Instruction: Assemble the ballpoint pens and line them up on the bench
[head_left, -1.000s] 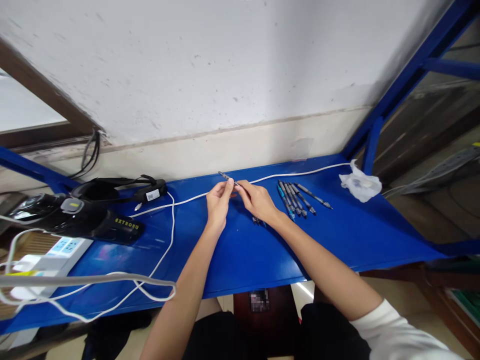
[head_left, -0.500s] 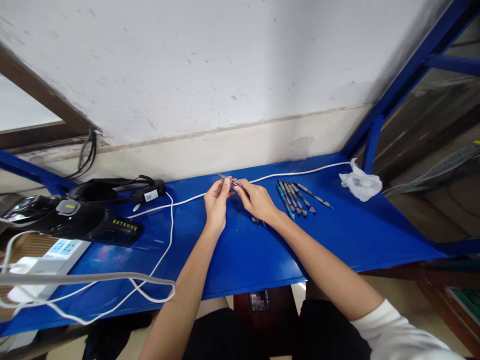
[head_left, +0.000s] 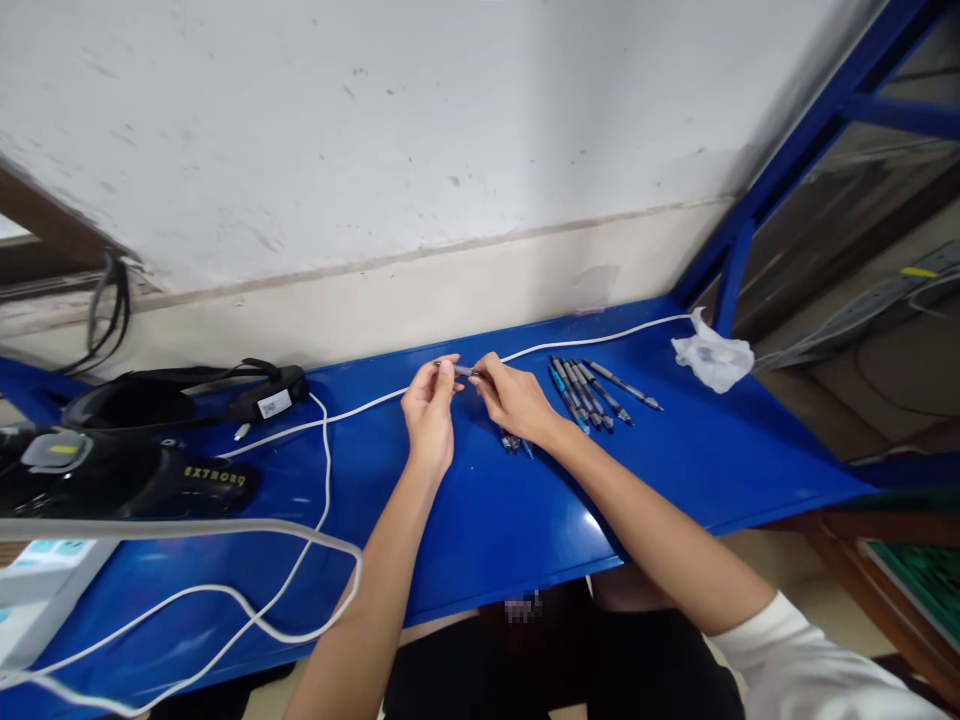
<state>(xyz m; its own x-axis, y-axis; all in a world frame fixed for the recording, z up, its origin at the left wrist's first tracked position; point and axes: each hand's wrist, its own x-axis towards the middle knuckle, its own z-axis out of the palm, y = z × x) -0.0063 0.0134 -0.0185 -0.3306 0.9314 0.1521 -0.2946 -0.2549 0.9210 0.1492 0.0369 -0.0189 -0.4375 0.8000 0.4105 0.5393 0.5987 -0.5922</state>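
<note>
Crosswise, the slim pen spans left hand to right hand, both pinching it in their grip.

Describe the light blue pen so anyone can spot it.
On the blue table, look just right of the right hand for the fanned pens. The light blue pen lies at their left edge, its bright colour unlike its grey neighbours.

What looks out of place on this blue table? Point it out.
Nothing looks spilled or broken. A crumpled white sheet sits at the right end of the table, like litter; white cables sprawl loosely at left; one pen angles away from the grouped ones.
</note>
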